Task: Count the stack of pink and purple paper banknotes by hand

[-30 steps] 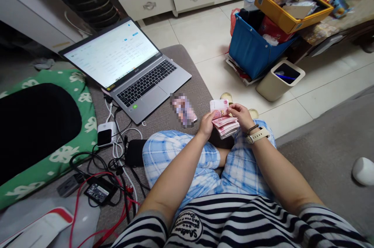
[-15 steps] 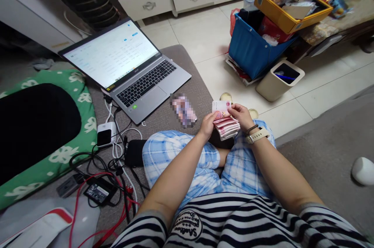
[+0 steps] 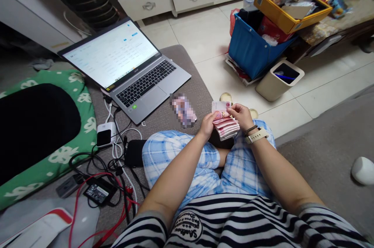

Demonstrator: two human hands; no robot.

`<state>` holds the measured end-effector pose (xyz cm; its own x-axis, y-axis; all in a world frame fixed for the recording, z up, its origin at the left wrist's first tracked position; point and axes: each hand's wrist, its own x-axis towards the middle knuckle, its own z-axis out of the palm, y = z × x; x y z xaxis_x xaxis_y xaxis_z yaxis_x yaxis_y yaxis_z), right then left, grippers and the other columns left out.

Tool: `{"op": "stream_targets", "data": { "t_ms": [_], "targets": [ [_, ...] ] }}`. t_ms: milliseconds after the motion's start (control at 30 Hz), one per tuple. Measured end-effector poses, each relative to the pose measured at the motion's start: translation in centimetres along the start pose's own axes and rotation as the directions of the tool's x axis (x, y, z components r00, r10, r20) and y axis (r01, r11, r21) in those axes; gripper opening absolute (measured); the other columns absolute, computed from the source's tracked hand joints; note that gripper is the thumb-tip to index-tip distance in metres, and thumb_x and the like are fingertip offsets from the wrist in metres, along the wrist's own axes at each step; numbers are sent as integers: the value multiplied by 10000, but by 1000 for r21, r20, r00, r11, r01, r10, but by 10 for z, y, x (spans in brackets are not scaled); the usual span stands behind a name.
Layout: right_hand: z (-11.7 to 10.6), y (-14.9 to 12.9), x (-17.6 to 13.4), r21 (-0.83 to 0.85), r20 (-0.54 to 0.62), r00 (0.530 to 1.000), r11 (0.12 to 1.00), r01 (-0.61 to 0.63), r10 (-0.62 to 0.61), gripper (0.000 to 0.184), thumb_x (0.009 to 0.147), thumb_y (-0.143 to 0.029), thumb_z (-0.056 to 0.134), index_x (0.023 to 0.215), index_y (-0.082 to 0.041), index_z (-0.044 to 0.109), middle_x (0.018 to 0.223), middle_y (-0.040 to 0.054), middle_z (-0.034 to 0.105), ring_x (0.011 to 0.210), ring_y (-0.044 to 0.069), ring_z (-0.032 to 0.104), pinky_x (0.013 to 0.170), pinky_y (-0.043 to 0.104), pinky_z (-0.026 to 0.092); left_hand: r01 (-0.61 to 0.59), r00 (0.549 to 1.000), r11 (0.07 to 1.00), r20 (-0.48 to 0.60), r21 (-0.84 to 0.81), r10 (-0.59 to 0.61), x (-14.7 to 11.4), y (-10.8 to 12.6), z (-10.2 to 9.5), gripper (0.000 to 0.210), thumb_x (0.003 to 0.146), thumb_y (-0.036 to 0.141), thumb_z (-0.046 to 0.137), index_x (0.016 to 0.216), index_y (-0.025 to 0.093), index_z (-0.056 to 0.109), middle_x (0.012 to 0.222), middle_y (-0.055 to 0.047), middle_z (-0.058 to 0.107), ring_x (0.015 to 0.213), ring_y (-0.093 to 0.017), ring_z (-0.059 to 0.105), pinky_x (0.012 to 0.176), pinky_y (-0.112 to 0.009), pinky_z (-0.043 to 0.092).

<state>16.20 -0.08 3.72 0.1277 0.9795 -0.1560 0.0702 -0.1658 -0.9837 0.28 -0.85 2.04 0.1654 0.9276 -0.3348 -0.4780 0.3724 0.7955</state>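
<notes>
Left hand clamps the pink banknotes at their left side, right of the phone; right hand pinches their far right edge. Careful: should that left grip slacken, the loosely fanned near ends could slip and scatter!

One left hand, one right hand, one wad of banknotes, its notes too fine to count; one watch; on the sofa, one laptop toward the far corner, one pixelated phone near the floor-side edge, one black power adapter; beyond that edge, one blue bin, one beige wastebasket
</notes>
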Motion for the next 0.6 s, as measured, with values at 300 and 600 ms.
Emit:
{"op": "stream_targets", "data": {
  "t_ms": [300, 600],
  "targets": [
    [3, 2, 0, -44, -34, 999, 999, 32, -34, 384, 764, -567, 688, 645, -205, 642, 588, -9, 588, 580, 146, 493, 588, 283, 383, -31, 999, 995, -18, 97, 33, -3, 5, -2, 386, 656, 515, 818, 774, 152, 758, 825, -63, 765, 783, -209, 688, 814, -330, 501],
    [11, 12, 3, 96, -79, 996, 994, 55, -47, 403, 646, -590, 800, 707, -213, 672, 678, 28, 650, 631, 190, 548, 633, 329, 439, 11, 1000, 998, -4, 66, -11, -5, 5, -8, 455, 614, 551, 831, 833, 156, 779, 903, -108, 775, 831, -249, 710, 869, -365, 506]
  ]
}}
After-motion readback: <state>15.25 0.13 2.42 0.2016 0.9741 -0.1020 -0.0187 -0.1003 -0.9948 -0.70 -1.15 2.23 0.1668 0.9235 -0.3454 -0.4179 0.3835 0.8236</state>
